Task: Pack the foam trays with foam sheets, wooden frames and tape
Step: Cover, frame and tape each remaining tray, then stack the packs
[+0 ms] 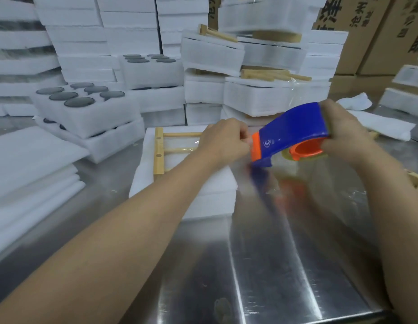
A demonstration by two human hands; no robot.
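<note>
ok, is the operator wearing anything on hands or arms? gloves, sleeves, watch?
No gloves: left hand and right hand are bare. Left forearm and right forearm are bare to the frame edge, no sleeves in view. No watch, bracelet or ring visible.

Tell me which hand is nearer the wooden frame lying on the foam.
Left. The left hand is just above the wooden frame, over its rungs, pinching the tape dispenser at its orange front; the right hand grips the dispenser's back, well to the frame's right.

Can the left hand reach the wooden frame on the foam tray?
Probably yes: the wooden frame lies uncovered close by the left hand, nothing between them, but its fingers pinch at the front of the tape dispenser.
</note>
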